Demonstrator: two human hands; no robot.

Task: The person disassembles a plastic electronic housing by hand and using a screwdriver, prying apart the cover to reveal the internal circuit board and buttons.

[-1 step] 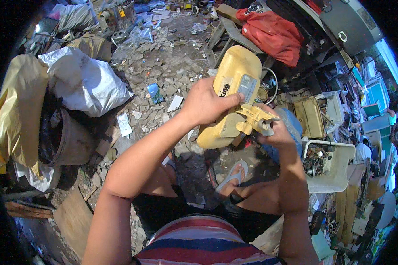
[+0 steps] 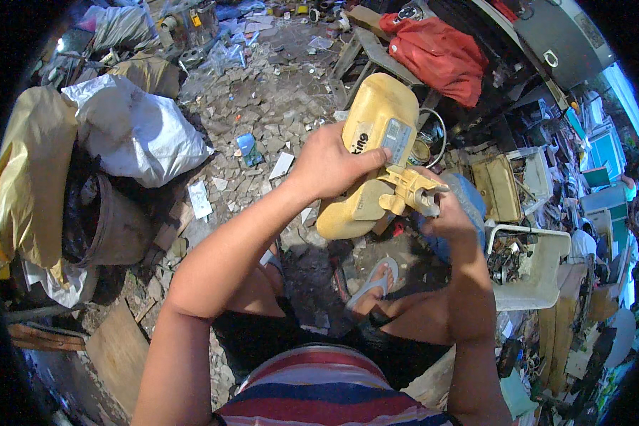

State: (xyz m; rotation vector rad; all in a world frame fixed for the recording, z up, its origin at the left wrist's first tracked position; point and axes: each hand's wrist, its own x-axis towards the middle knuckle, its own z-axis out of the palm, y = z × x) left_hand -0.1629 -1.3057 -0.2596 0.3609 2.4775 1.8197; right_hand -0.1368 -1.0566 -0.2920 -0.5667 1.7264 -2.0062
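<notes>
I hold a worn yellow plastic housing (image 2: pixel 380 106) up in front of me, tilted. It has two rounded lobes, a grey label and a forked bracket (image 2: pixel 412 192) with an open round end; what kind of thing it is, I cannot tell. My left hand (image 2: pixel 334 163) is closed on the upper lobe's left edge, its thumb pressed flat beside the label. Around the bracket's right side my right hand (image 2: pixel 451 213) is closed, with some fingers hidden behind it.
Broken tile pieces (image 2: pixel 241 106) cover the ground. A white sack (image 2: pixel 142 131) and a dark bin (image 2: pixel 121 220) stand left. At right are a cream tub (image 2: pixel 529 277) of small parts, a yellowish box (image 2: pixel 495 188) and a wooden stool (image 2: pixel 387 53) beside a red bag (image 2: pixel 440 60).
</notes>
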